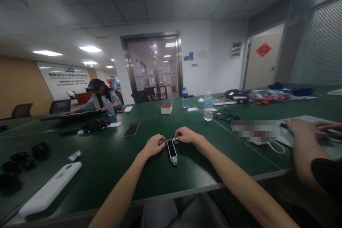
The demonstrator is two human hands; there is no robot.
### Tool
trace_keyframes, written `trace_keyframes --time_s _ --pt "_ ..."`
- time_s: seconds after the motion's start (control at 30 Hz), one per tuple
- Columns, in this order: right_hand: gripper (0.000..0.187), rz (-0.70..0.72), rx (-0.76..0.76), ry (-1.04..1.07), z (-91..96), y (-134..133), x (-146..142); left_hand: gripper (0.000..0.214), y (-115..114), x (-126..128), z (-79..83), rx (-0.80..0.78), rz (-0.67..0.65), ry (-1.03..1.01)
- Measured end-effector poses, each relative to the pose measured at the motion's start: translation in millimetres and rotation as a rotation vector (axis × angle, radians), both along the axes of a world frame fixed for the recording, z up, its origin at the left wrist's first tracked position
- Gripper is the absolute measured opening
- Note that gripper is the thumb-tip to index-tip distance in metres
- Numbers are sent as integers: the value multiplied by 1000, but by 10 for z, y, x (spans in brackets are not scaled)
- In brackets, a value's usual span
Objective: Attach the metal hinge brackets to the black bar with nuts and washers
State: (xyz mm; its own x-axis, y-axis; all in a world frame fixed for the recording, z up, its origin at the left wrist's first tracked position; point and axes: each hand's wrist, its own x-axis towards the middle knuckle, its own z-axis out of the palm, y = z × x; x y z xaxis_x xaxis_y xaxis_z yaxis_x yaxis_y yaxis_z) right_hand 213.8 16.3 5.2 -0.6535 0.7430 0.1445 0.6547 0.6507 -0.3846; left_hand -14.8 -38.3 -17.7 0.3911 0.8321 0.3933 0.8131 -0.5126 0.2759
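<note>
A narrow white device with a black face (172,152) lies on the green table (112,171), pointing toward me. My left hand (154,145) is closed on a small part at the device's far end, left side. My right hand (187,135) is pinched on a small metal piece at the same end, right side. What exactly the fingers hold is too small to name.
A white oblong case (50,190) lies at the near left. A small dark pad (131,129), two water bottles (208,106), a small box (166,108) and cables sit farther out. A co-worker's hands (307,130) rest at right; another person (100,99) sits far left.
</note>
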Motion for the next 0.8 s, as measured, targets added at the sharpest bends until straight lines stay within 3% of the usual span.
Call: trace_keyframes --time_s 0.8 --pt "21 24 18 -3 -34 7 -13 17 -8 15 15 -1 3 11"
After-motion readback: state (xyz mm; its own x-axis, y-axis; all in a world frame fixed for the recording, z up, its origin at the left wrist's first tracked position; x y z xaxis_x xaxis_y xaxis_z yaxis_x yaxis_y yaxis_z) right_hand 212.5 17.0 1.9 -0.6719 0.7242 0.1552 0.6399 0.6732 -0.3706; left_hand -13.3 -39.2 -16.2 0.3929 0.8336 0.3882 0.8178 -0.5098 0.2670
